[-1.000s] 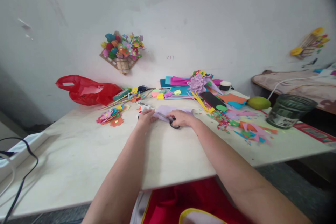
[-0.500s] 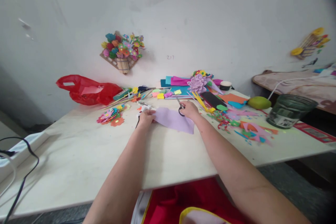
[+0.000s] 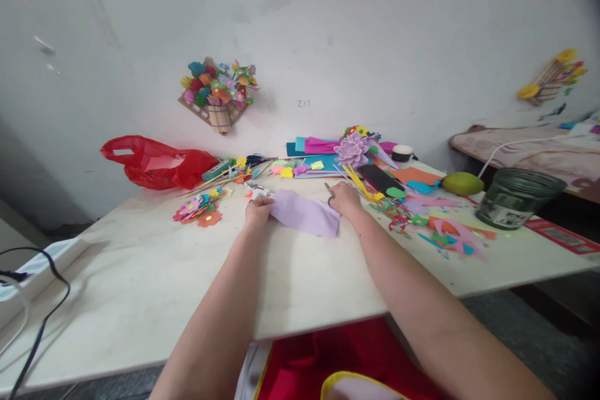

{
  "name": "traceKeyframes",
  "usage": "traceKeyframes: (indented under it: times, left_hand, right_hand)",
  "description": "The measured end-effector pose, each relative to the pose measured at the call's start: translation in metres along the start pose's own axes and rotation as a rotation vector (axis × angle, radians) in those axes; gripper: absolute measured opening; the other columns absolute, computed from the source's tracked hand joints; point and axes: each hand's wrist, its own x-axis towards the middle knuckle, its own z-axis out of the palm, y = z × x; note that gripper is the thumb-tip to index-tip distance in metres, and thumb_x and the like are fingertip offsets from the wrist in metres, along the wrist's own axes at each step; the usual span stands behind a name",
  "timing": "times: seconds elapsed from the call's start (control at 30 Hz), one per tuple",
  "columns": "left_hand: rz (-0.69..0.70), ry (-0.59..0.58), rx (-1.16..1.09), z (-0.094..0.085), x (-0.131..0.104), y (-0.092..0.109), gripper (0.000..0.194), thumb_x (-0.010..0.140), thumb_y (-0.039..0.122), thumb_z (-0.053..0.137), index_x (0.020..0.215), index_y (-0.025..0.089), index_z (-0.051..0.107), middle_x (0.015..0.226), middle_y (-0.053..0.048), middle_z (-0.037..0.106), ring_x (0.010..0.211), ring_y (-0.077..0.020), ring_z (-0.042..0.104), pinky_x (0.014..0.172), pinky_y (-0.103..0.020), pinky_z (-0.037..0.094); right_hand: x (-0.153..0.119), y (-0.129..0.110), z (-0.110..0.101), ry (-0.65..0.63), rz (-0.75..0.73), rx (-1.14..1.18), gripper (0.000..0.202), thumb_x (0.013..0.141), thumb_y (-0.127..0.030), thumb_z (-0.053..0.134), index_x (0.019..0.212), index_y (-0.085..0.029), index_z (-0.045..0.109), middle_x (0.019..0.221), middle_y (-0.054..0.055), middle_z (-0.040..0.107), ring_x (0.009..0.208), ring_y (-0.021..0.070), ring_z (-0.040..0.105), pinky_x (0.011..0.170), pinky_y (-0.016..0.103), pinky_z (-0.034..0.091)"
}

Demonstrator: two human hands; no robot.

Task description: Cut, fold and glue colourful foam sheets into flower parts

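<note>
A light purple sheet (image 3: 302, 214), paper or thin foam, lies over the middle of the table. My left hand (image 3: 259, 209) pinches its left end between thumb and fingers. At the right end of the sheet, my right hand (image 3: 345, 199) is closed round a pair of scissors (image 3: 329, 190); a blade tip and part of a dark handle show, the rest is covered by the fingers. Just behind my left hand rests a white tool (image 3: 257, 190), partly hidden, perhaps a glue gun. Cut foam flowers (image 3: 199, 206) are heaped to the left.
Coloured scraps (image 3: 450, 237), a black phone-like slab (image 3: 377, 180) and a green glass jar (image 3: 515, 200) are on the right. A purple flower (image 3: 352, 149) sits at the back. A red plastic bag (image 3: 159, 162) stands back left; a power strip (image 3: 42, 269) lies front left.
My right hand has moved slightly right with the scissors, which now show less between the fingers. My left hand and the purple sheet have shifted a little left.
</note>
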Motion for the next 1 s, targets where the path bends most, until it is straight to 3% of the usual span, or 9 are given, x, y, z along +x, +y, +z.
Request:
traceKeyframes:
  times: [0.13, 0.23, 0.37, 0.73, 1.0]
  left_hand:
    - [-0.015, 0.03, 0.054, -0.001, 0.003, -0.002, 0.021, 0.049, 0.011, 0.057, 0.068, 0.017, 0.064, 0.047, 0.003, 0.053, 0.046, -0.0129, 0.051, 0.051, -0.025, 0.041]
    - [-0.024, 0.036, 0.033, -0.001, 0.002, 0.0, 0.02, 0.049, 0.011, 0.057, 0.067, 0.016, 0.064, 0.046, 0.002, 0.053, 0.046, -0.0132, 0.05, 0.05, -0.025, 0.041]
    - [-0.014, 0.088, 0.072, -0.001, -0.001, 0.004, 0.019, 0.05, 0.011, 0.055, 0.066, 0.016, 0.065, 0.045, 0.002, 0.053, 0.043, -0.0113, 0.046, 0.047, -0.024, 0.037]
    - [-0.03, 0.212, 0.147, -0.007, 0.001, 0.004, 0.012, 0.05, 0.016, 0.056, 0.06, 0.017, 0.064, 0.044, 0.002, 0.05, 0.044, -0.0109, 0.043, 0.045, -0.023, 0.032]
    - [-0.011, 0.261, 0.105, -0.009, 0.007, -0.003, 0.014, 0.052, 0.017, 0.059, 0.065, 0.013, 0.065, 0.046, 0.002, 0.051, 0.047, -0.0109, 0.048, 0.05, -0.023, 0.038]
  right_hand:
    - [-0.006, -0.016, -0.005, 0.098, -0.2, 0.091, 0.03, 0.077, -0.026, 0.05, 0.104, -0.02, 0.062, 0.111, 0.008, 0.056, 0.105, 0.0205, 0.046, 0.09, 0.032, 0.032]
    - [-0.014, -0.034, -0.006, 0.014, -0.445, 0.163, 0.035, 0.078, -0.044, 0.051, 0.1, -0.019, 0.063, 0.105, 0.007, 0.059, 0.1, 0.0191, 0.049, 0.091, 0.033, 0.031]
    - [-0.022, -0.051, -0.002, -0.109, -0.641, 0.176, 0.043, 0.072, -0.051, 0.055, 0.1, -0.018, 0.062, 0.102, 0.008, 0.059, 0.097, 0.0197, 0.05, 0.087, 0.031, 0.035]
    - [-0.025, -0.057, 0.006, -0.136, -0.678, 0.131, 0.044, 0.073, -0.046, 0.055, 0.107, -0.018, 0.06, 0.105, 0.008, 0.058, 0.1, 0.0219, 0.048, 0.088, 0.031, 0.036]
    - [-0.02, -0.052, 0.015, -0.226, -0.636, 0.115, 0.059, 0.074, -0.057, 0.046, 0.12, -0.02, 0.052, 0.128, 0.006, 0.047, 0.114, 0.0246, 0.04, 0.097, 0.035, 0.03]
